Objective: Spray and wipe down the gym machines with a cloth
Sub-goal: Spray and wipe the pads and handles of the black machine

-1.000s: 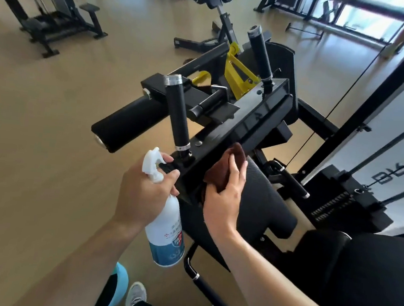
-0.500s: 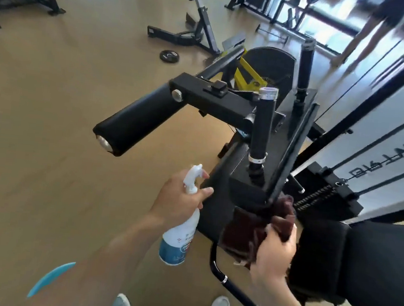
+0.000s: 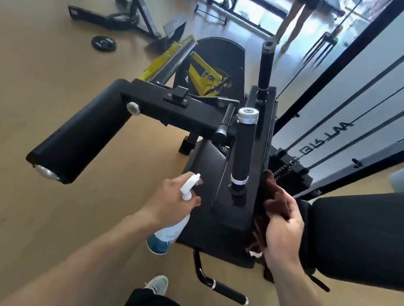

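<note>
A black gym machine [image 3: 190, 113] with a yellow frame part fills the middle of the head view. My left hand [image 3: 169, 203] grips a white spray bottle [image 3: 171, 229] with a blue label, nozzle pointing at the machine's black seat pad. My right hand [image 3: 284, 232] presses a dark brown cloth [image 3: 272, 197] against the right side of the black metal bracket [image 3: 234, 213] that carries an upright grip handle [image 3: 244, 147]. Part of the cloth hangs below my hand.
A long black roller pad [image 3: 80, 137] sticks out to the left. A large black pad [image 3: 367, 232] lies at right. A weight stack and cables [image 3: 291, 167] stand behind it. A weight plate [image 3: 104, 43], other machines and a person's legs [image 3: 298, 11] are farther off on the wooden floor.
My view has swung to look more straight down the machine. My right hand slid the cloth along the bracket's right side. My left hand with the bottle stayed beside the seat.
</note>
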